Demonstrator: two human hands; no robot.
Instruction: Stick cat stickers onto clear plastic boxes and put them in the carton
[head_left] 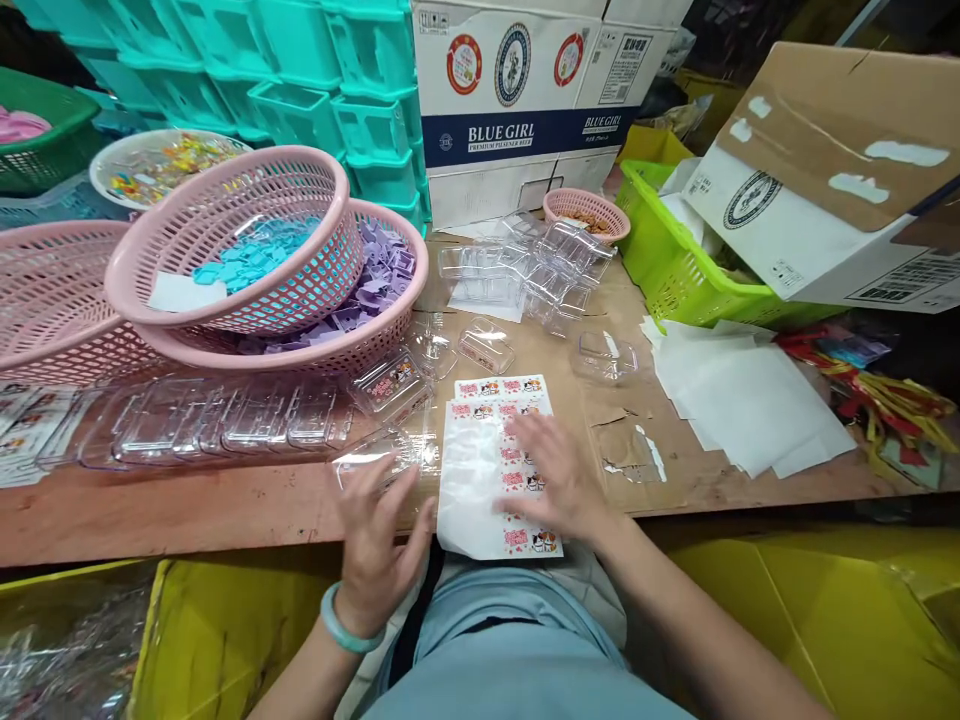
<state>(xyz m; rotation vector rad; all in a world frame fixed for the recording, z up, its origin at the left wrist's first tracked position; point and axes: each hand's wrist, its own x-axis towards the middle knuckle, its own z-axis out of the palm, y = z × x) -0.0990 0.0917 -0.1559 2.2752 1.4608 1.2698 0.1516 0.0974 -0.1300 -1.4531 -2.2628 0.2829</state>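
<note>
Cardboard covers the middle of the table, with stacked teal bins well beyond the left grip. Directly under the right grip lies the sticker sheet; that grip is spread loose, clenched on nothing. The left grip is likewise unclenched, fingers slightly curled at a clear case — whether they touch it, I cannot tell. Work looks partway along: the sheet's column nearer the left grip is mostly blank, while prints fill the one by the right grip. Just beyond the left grip, a printed case bears a similar design — apparently done. Farther past the right grip, piled cases seem unprinted, probably left to do.
</note>
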